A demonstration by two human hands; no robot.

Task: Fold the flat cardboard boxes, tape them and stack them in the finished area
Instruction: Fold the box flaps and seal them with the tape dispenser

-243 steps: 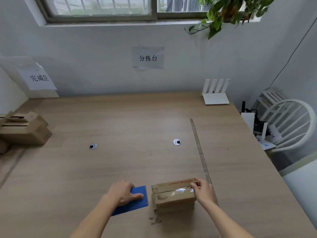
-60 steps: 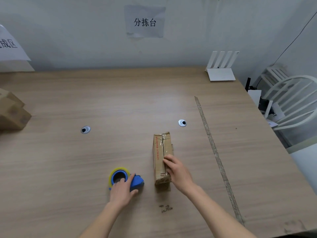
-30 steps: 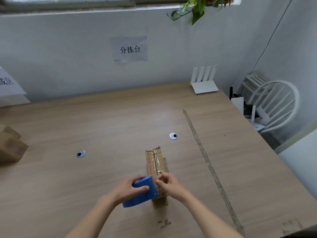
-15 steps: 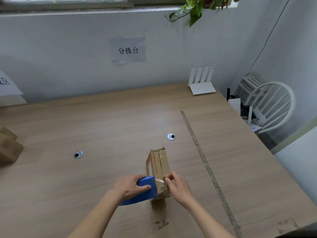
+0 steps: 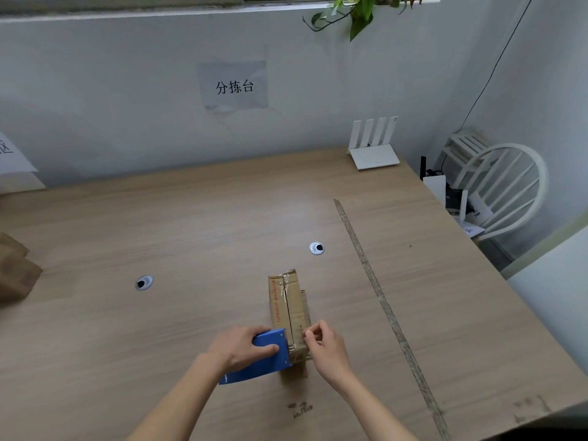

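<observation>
A small folded cardboard box (image 5: 288, 305) stands on the wooden table (image 5: 206, 224), long side pointing away from me, with clear tape along its top seam. My left hand (image 5: 240, 346) grips a blue tape dispenser (image 5: 261, 361) pressed against the box's near end. My right hand (image 5: 324, 346) is at the box's near right corner, thumb and fingers pinching the tape end there. Finished brown boxes (image 5: 14, 272) sit at the table's far left edge.
A strip of old tape (image 5: 378, 297) runs along the table on the right. Two cable grommets (image 5: 143, 282) (image 5: 317, 248) are set in the tabletop. A white router (image 5: 374, 148) stands at the back right, a white chair (image 5: 499, 189) beyond the table's right edge.
The left hand picked up the dispenser from the table and brought it against the box's near end. The right hand shifted from the box top to its near right corner.
</observation>
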